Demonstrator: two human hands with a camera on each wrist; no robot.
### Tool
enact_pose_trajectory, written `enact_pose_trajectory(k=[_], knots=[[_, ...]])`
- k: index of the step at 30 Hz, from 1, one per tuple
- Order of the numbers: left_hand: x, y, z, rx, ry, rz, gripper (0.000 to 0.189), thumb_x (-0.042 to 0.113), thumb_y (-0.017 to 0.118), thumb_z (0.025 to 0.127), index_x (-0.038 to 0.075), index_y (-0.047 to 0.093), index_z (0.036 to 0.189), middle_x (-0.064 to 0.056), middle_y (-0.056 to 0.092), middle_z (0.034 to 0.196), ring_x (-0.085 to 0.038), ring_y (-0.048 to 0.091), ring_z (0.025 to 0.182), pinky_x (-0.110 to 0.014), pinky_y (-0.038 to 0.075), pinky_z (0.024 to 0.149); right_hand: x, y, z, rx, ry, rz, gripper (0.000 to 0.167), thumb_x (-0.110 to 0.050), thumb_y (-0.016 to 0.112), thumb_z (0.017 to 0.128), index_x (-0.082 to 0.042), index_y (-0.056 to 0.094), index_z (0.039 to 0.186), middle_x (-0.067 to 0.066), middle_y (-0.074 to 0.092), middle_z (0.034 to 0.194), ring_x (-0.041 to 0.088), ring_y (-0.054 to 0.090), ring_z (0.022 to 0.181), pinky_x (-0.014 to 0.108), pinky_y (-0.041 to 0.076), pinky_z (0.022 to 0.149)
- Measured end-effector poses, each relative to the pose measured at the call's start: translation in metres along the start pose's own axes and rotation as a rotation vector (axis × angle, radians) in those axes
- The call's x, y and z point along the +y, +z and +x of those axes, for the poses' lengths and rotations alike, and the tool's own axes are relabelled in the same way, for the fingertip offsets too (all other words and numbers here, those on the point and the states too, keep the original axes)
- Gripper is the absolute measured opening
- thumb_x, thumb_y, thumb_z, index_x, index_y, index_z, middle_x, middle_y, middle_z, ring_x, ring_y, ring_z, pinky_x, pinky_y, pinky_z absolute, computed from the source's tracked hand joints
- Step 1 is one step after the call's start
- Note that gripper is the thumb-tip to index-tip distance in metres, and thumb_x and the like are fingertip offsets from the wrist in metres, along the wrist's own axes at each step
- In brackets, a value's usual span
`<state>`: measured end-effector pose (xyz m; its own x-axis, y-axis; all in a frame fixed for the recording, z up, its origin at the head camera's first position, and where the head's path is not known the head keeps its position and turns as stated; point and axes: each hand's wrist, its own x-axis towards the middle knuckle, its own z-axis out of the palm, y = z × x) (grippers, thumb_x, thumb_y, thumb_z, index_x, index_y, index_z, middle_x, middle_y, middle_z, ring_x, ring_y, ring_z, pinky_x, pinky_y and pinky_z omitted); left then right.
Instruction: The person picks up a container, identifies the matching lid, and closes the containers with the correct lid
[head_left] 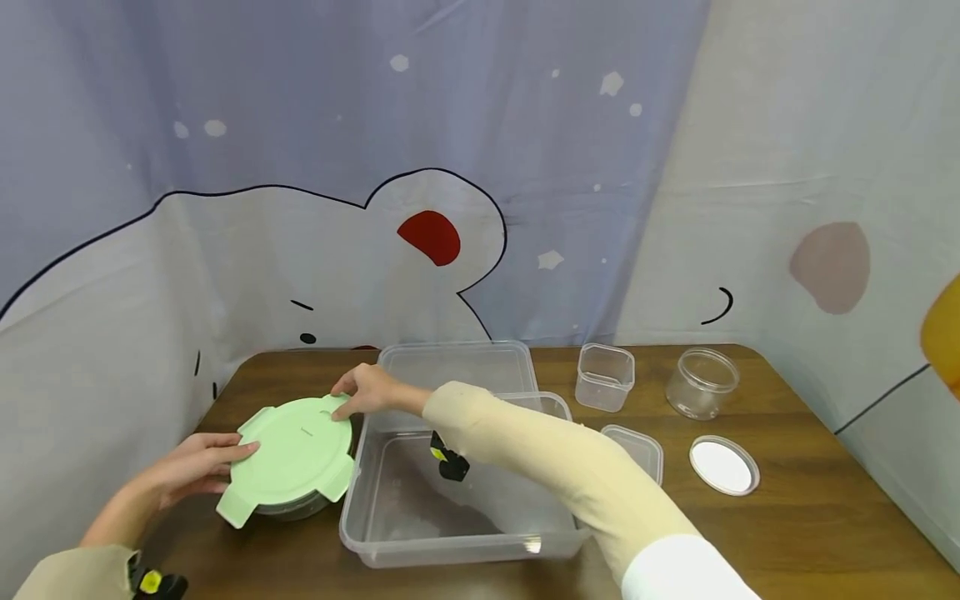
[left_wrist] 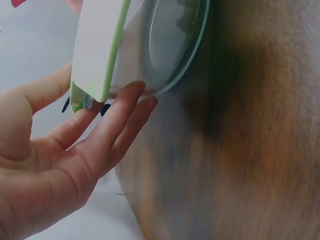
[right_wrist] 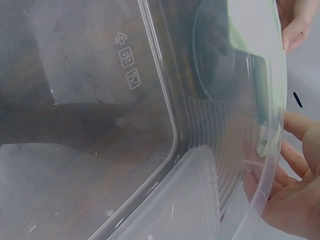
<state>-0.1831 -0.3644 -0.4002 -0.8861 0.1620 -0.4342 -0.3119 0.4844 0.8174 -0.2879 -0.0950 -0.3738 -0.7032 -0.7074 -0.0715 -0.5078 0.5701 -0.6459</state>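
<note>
A round glass food container [left_wrist: 167, 45] with a pale green lid [head_left: 296, 450] is at the left of the table, its lid's tabs sticking out over the rim. My left hand [head_left: 191, 467] grips its left side, thumb on top of the lid and the other fingers under the lid's edge along the glass wall. At the far right tab, my right hand [head_left: 371, 390] pinches the lid's edge, thumb on top. In the right wrist view, the right hand's lower fingers show through the wall of a large clear plastic box [right_wrist: 172, 95].
The large box stands open at centre, its clear lid [head_left: 457, 362] behind it. To the right are a small square tub [head_left: 604, 383], a small clear lid [head_left: 637, 450], a round jar [head_left: 701, 385] and a white-topped round lid [head_left: 724, 465]. A printed curtain [head_left: 570, 167] hangs behind the table.
</note>
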Motion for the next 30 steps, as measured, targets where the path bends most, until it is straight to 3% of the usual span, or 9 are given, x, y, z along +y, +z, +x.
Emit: enact_pose_trajectory(k=[6,12,18,23,25,30], knots=[[0.001,0.002,0.002,0.037,0.015,0.003,0.086,0.034,0.050,0.099,-0.027,0.003,0.140,-0.041,0.037,0.139,-0.016,0.065,0.101,-0.033,0.057,0.080,0.000,-0.003,-0.001,-0.029,0.022,0.014,0.039,-0.023,0.073,0.086,-0.011,0.066,0.122,0.002,0.065,0.127,0.015,0.058,0.120,0.018,0.050,0.091],[0.003,0.002,0.003,0.131,0.005,0.005,0.086,0.036,0.056,0.096,-0.023,0.013,0.142,-0.032,0.051,0.131,-0.012,0.066,0.095,-0.030,0.057,0.078,0.003,-0.001,0.000,-0.033,0.018,-0.004,0.041,-0.025,0.070,0.088,-0.012,0.063,0.127,0.002,0.063,0.131,0.016,0.056,0.123,0.019,0.049,0.094],[0.005,0.004,0.003,0.202,0.001,0.017,0.083,0.038,0.058,0.095,-0.019,0.021,0.143,-0.031,0.051,0.133,-0.013,0.066,0.096,-0.030,0.057,0.079,0.005,0.002,0.002,-0.009,0.005,-0.027,0.042,-0.026,0.069,0.089,-0.011,0.062,0.128,0.003,0.063,0.130,0.016,0.057,0.122,0.019,0.050,0.092],[0.008,0.004,0.003,0.247,-0.012,0.021,0.081,0.038,0.060,0.093,-0.017,0.027,0.142,-0.024,0.059,0.125,-0.008,0.064,0.091,-0.030,0.057,0.076,0.002,0.002,0.003,-0.013,-0.022,-0.127,0.042,-0.027,0.067,0.091,-0.012,0.061,0.129,0.002,0.063,0.131,0.015,0.059,0.119,0.018,0.050,0.090],[0.010,0.003,0.002,0.262,-0.014,0.036,0.080,0.039,0.060,0.093,-0.017,0.029,0.142,-0.026,0.058,0.126,-0.007,0.064,0.091,-0.031,0.057,0.077,0.001,0.002,0.003,-0.025,-0.049,-0.200,0.042,-0.028,0.064,0.093,-0.011,0.060,0.131,0.001,0.062,0.132,0.011,0.060,0.115,0.015,0.048,0.086],[0.015,0.001,0.000,0.285,-0.016,0.060,0.077,0.037,0.061,0.093,-0.016,0.033,0.140,-0.029,0.056,0.127,-0.008,0.065,0.089,-0.033,0.058,0.078,-0.003,0.000,0.001,-0.060,-0.088,-0.290,0.045,-0.029,0.059,0.096,-0.011,0.054,0.137,0.002,0.064,0.129,0.005,0.052,0.079,0.014,0.038,0.067]])
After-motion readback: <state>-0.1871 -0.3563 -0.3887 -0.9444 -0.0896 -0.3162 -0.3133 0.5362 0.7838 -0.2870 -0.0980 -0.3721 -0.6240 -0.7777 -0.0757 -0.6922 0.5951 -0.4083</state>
